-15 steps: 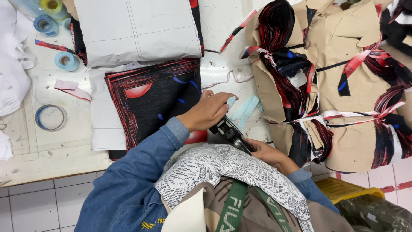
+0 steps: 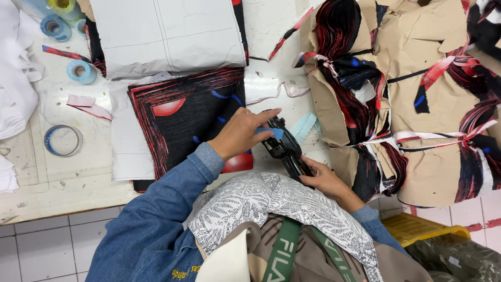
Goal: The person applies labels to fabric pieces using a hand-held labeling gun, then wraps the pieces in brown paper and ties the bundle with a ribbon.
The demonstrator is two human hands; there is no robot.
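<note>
My right hand (image 2: 324, 178) grips the handle of a black tagging gun (image 2: 286, 150) just above the table's near edge. My left hand (image 2: 241, 133) rests on the gun's front end and pinches a small blue label (image 2: 272, 132) against it. Both hands are over the right edge of a stack of black fabric pieces printed with red and blue (image 2: 188, 112). A pale blue ribbed strip (image 2: 303, 126) lies right beside the gun.
A white paper pattern sheet (image 2: 167, 34) covers the stack's far end. Brown-paper bundles of printed fabric (image 2: 417, 104) tied with strips fill the right side. Tape rolls (image 2: 81, 71) and white cloth (image 2: 15, 94) lie at the left. A yellow crate (image 2: 422, 230) sits on the floor.
My left hand has stretched its fingers forward over the gun's front, and the blue label now shows under them. The gun and my right hand have barely shifted.
</note>
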